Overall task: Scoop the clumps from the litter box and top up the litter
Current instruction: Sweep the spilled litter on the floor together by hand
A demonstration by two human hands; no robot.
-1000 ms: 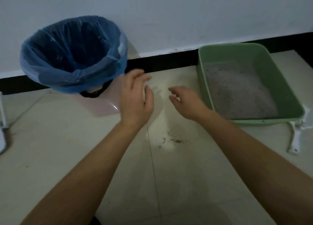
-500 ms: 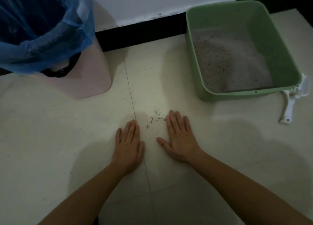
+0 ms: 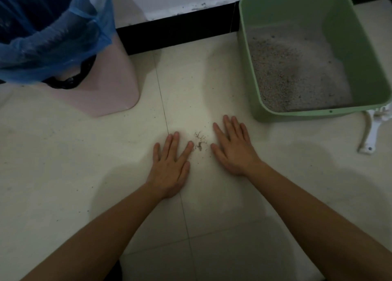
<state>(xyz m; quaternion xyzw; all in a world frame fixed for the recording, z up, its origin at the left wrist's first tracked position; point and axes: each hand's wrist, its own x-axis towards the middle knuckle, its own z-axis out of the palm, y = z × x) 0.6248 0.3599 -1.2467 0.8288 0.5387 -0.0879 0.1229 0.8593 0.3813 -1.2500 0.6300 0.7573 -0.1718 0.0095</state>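
Pressing flat on the floor [image 3: 63,174] are the left hand [image 3: 169,170] and right hand [image 3: 233,151], fingers straight, spread, holding nothing. Between them lies a scatter of spilled grains [image 3: 199,142]. Just beyond the right hand sits the green litter box [image 3: 275,116], grey litter [image 3: 297,73] inside, white scoop [image 3: 372,132] to its right. Beyond the left hand stands the blue-bagged bin [image 3: 110,79].
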